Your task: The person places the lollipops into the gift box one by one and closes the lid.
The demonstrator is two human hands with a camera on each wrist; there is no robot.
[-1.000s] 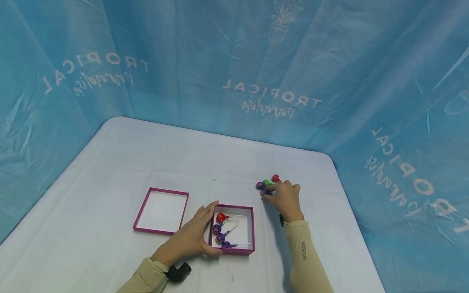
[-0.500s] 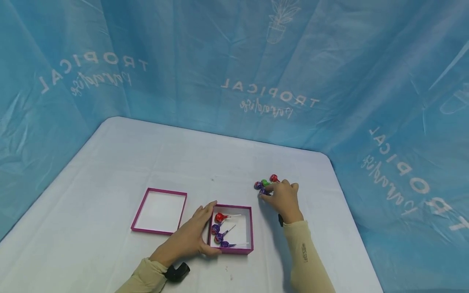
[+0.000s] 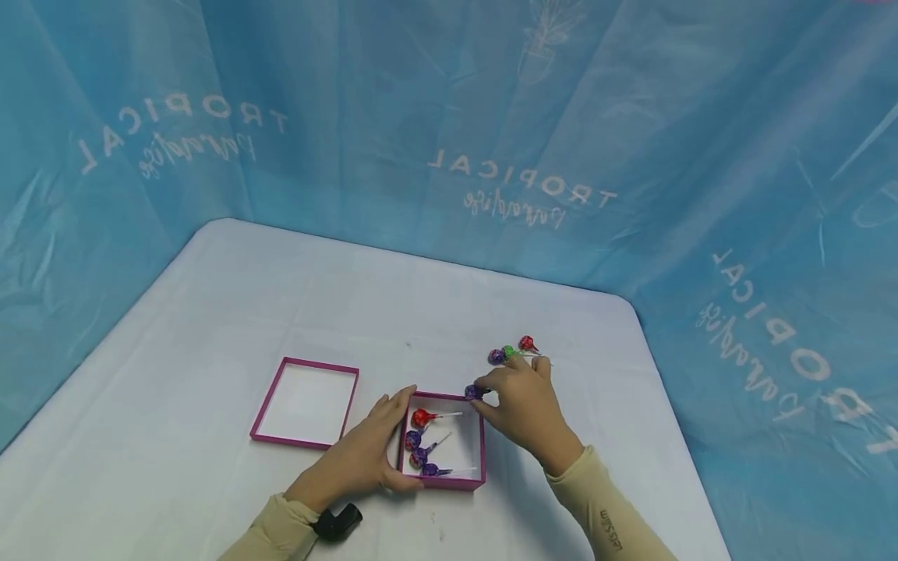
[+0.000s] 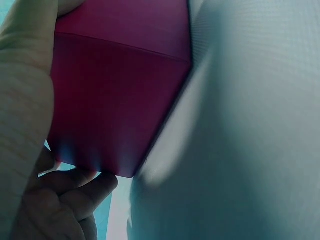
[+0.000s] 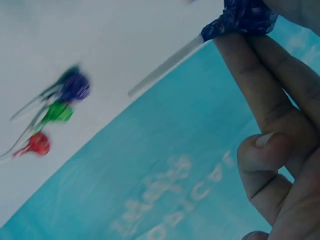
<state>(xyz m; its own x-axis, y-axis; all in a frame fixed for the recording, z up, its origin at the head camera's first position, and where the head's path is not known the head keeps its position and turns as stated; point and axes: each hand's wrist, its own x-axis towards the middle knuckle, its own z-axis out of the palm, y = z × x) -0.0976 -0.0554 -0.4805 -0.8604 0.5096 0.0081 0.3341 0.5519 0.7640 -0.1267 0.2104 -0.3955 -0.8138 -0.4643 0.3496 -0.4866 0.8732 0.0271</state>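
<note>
My right hand (image 3: 525, 405) pinches a purple-wrapped lollipop (image 3: 473, 392) by its head, over the far right corner of the magenta box (image 3: 484, 444). In the right wrist view the white stick of that lollipop (image 5: 239, 19) points away from the fingers. My left hand (image 3: 368, 452) grips the box at its left side, thumb along the near wall and fingers at the far left corner. The left wrist view shows the box's outer walls (image 4: 117, 95) between thumb and fingers. Inside the box lie a red lollipop (image 3: 423, 418) and several purple ones (image 3: 418, 457), heads to the left.
A shallow magenta-rimmed lid (image 3: 305, 401) lies inside up on the white table, left of the box. Beyond my right hand lie a purple lollipop (image 3: 496, 357), a green one (image 3: 509, 352) and a red one (image 3: 528, 343). Blue printed curtains (image 3: 379, 125) surround the table.
My right hand has lifted a purple lollipop from the loose group and carried it left and nearer, to the box's far right corner. The left hand keeps its grip on the box.
</note>
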